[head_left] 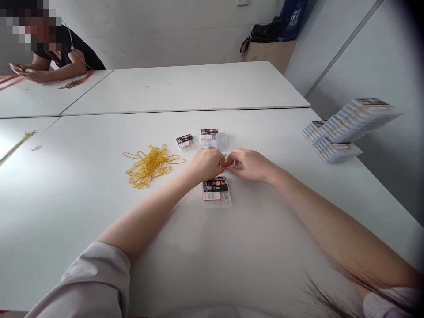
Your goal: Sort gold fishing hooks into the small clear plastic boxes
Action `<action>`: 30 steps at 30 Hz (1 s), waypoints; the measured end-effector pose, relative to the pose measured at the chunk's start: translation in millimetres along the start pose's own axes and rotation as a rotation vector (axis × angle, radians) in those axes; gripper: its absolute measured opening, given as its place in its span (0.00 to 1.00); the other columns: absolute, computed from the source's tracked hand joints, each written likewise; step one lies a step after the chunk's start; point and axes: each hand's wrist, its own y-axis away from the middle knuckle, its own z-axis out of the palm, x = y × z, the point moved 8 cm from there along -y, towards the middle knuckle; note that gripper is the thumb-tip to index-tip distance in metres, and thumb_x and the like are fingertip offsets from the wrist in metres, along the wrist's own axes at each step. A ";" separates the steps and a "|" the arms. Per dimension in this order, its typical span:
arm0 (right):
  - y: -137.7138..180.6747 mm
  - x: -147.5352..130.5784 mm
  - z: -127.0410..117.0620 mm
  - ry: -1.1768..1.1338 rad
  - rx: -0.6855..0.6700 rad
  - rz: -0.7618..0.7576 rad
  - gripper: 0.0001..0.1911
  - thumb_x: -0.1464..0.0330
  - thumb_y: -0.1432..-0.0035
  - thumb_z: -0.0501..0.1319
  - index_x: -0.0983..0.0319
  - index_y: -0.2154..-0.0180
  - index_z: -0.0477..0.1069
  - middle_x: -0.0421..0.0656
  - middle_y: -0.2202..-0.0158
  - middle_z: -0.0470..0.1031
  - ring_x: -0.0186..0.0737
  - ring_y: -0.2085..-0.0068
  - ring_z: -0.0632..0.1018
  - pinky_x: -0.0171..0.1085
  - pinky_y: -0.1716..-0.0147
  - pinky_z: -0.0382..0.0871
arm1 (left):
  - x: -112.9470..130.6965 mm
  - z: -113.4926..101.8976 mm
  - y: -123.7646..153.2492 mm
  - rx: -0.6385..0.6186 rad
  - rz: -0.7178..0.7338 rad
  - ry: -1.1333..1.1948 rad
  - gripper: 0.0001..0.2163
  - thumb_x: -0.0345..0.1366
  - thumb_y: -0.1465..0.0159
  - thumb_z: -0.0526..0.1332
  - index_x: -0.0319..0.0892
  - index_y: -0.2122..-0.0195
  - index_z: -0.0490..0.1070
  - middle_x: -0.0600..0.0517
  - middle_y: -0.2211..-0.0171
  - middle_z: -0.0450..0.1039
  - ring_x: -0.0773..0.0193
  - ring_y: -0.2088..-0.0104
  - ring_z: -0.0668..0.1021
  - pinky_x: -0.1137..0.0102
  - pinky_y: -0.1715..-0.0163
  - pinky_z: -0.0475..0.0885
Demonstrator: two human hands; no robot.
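Observation:
My left hand and my right hand meet above the white table, fingers pinched together on a small item between them, too small to make out beyond a yellowish glint. Just below the hands lies a small clear packet with a black and red label. Two more such packets lie just beyond the hands. A loose heap of yellow rubber bands sits to the left of my left hand.
Stacks of the same packets stand at the table's right edge. Another person sits at the far left table, hands on it. A dark bag rests on a brown box in the far corner.

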 end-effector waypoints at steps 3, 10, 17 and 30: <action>-1.8 0.0 0.8 0.039 -0.009 -0.008 0.06 0.67 0.37 0.60 0.59 0.66 0.75 0.43 0.60 0.80 0.43 0.60 0.79 0.38 0.64 0.68 | -0.2 0.5 -0.3 -0.008 -0.003 -0.003 0.11 0.37 0.38 0.59 0.43 0.70 0.81 0.47 0.68 0.80 0.57 0.66 0.79 0.66 0.68 0.66; -4.4 -10.5 1.4 0.240 -0.038 -0.081 0.09 0.70 0.34 0.58 0.60 0.65 0.76 0.45 0.59 0.80 0.44 0.59 0.79 0.39 0.61 0.67 | -0.4 0.1 -1.0 -0.014 0.006 0.001 0.11 0.37 0.38 0.59 0.42 0.70 0.81 0.47 0.69 0.80 0.57 0.66 0.79 0.67 0.68 0.66; -4.8 -23.4 3.7 0.340 0.013 -0.237 0.14 0.74 0.33 0.54 0.63 0.66 0.78 0.48 0.63 0.79 0.44 0.62 0.76 0.41 0.60 0.65 | -3.1 -1.0 -0.5 -0.003 -0.021 0.059 0.11 0.38 0.40 0.59 0.45 0.71 0.83 0.47 0.71 0.80 0.58 0.69 0.79 0.66 0.67 0.67; -7.9 6.1 3.1 -0.076 -0.018 -0.116 0.11 0.73 0.38 0.59 0.61 0.62 0.81 0.44 0.61 0.78 0.41 0.61 0.78 0.38 0.60 0.70 | -3.7 -1.1 4.7 -0.013 -0.156 0.117 0.11 0.35 0.40 0.60 0.45 0.65 0.84 0.49 0.69 0.82 0.59 0.70 0.78 0.67 0.70 0.66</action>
